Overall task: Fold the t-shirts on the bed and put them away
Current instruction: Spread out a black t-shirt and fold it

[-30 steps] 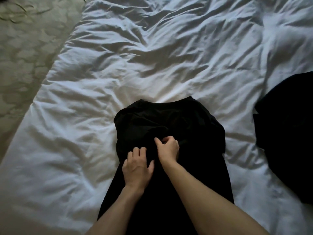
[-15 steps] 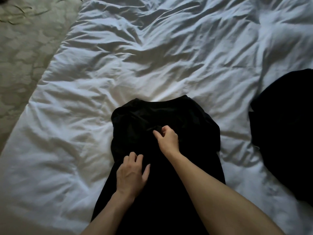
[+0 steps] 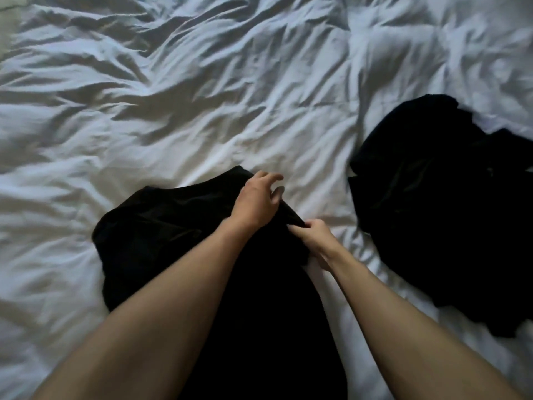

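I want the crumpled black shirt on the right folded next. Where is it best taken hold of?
Probably at the near-left edge of the crumpled black shirt, coming in from its left side, where the right hand is closest. It lies bunched on the white duvet, with no collar or hem visible.

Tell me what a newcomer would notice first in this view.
Two bare forearms reach over a black t-shirt spread on the rumpled white duvet. The right hand pinches its right edge; the left hand hovers at its top right corner. A second black garment lies crumpled at right.
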